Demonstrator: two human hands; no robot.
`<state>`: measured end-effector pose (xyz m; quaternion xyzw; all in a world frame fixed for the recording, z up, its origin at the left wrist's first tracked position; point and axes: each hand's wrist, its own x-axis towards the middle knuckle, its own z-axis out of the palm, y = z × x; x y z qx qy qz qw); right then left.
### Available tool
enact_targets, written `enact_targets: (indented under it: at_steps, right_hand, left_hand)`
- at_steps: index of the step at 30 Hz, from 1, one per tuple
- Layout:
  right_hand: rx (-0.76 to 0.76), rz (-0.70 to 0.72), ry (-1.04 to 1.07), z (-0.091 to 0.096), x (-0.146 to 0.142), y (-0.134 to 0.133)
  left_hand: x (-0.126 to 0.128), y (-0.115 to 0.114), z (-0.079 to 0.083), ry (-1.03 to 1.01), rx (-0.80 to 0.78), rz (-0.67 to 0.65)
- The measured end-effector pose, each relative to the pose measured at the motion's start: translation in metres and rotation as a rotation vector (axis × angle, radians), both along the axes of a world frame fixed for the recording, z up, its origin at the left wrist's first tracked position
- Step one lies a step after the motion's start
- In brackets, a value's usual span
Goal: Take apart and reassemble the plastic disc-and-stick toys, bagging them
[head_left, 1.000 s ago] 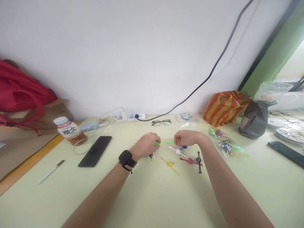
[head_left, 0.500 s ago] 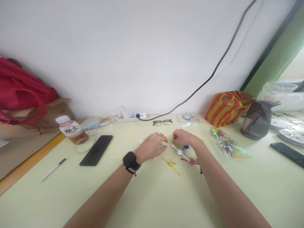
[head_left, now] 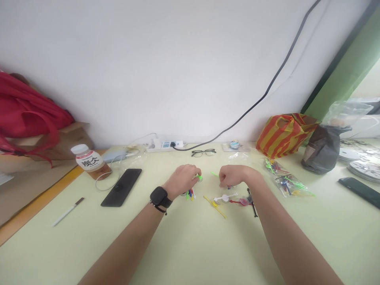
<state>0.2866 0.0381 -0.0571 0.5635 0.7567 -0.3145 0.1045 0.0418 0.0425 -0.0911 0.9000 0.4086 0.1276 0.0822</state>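
My left hand point(head_left: 183, 179), with a black watch on its wrist, pinches a small bright green plastic piece point(head_left: 200, 178) between thumb and finger. Under it lies a cluster of coloured plastic pointers point(head_left: 190, 194), partly covered by the palm. My right hand point(head_left: 233, 175) is closed with its fingers curled down; what they hold is hidden. A green tip point(head_left: 214, 174) shows just left of it. In front lie a yellow pointer point(head_left: 215, 204), a white arrow-shaped pointer point(head_left: 225, 198), a red one point(head_left: 242, 202) and a black one point(head_left: 254, 208) beside my right forearm.
Clear bags of pointers point(head_left: 292, 185) lie to the right, near a striped bag point(head_left: 285, 134) and a dark bag point(head_left: 322, 150). Glasses point(head_left: 203, 152) and a power strip point(head_left: 165, 145) are at the back. Leftward are a black phone point(head_left: 121, 187), a bottle point(head_left: 91, 162) and a pen point(head_left: 68, 212).
My left hand has moved slightly left, and a green piece now shows in its pinch. My right hand has shifted a little right. The white pointer has turned and moved nearer me.
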Motion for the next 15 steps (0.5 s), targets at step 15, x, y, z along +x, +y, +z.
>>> enact_targets:
  at_steps: [15]
  right_hand:
    - [0.025,0.036,0.086,0.0,0.002,0.0]
  left_hand:
    - [-0.027,0.01,0.029,-0.178,-0.029,0.075]
